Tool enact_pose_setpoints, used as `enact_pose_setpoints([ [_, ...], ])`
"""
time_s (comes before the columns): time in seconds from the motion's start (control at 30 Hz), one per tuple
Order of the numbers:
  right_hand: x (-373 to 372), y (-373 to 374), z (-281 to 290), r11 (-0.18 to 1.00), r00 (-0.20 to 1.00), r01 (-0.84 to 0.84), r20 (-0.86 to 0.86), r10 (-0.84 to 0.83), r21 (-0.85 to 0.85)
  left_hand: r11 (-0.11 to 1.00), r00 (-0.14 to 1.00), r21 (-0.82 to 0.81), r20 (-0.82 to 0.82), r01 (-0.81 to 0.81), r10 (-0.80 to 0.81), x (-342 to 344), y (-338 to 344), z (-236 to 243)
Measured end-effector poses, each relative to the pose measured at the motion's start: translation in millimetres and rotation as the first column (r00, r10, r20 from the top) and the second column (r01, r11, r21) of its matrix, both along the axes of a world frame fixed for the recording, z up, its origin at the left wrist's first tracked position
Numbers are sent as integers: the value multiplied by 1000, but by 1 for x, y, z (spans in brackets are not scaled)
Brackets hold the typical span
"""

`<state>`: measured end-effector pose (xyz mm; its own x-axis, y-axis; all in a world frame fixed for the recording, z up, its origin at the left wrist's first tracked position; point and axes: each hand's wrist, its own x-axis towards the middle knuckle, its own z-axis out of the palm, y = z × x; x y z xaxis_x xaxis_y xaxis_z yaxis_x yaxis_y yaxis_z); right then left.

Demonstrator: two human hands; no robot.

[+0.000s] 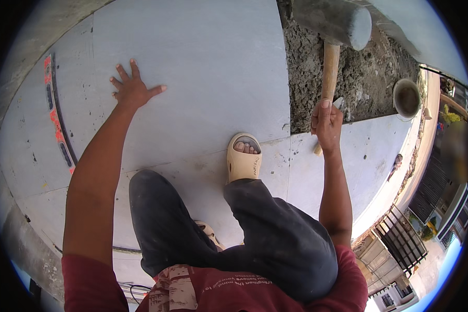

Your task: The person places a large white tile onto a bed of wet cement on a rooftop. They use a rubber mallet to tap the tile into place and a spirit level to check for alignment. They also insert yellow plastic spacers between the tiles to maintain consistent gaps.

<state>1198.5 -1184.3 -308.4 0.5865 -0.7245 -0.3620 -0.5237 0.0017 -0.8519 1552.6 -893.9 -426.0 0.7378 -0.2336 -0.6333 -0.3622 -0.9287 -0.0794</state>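
My left hand (132,94) lies flat with fingers spread on a large light-grey floor tile (203,78), holding nothing. In my right hand (327,125) is the wooden handle of a mallet (330,67), gripped near its lower end. Its big dark head with a pale, worn face is raised at the top right, over a bed of wet grey mortar (312,86). The mortar meets the right edge of the tile. Part of the mallet head lies close to the picture's upper rim.
A red and black spirit level (60,114) lies on the tiles to the left. At the right, a round bucket (406,98) stands by the mortar's edge. My sandalled foot (244,156) rests near a tile joint. Beyond the floor's right edge are a metal gate (400,236) and a street.
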Motion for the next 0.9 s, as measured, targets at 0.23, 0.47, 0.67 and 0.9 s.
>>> enact_pose_setpoints([
  [0.23,-31,50,31,988,993,-109,-66,102,-113,995,985,29,-147,95,-89,-149,5,8],
  [0.47,-104,129,-17,993,842,-90,-526,118,79,997,989,33,-129,71,-67,-152,-1,10],
  [0.67,-43,97,-36,973,828,-26,-540,149,229,998,992,2,-113,61,-60,-158,-5,11],
  [0.9,-78,112,-106,991,888,-125,-452,89,-50,998,991,-42,-117,53,-58,-153,7,4],
])
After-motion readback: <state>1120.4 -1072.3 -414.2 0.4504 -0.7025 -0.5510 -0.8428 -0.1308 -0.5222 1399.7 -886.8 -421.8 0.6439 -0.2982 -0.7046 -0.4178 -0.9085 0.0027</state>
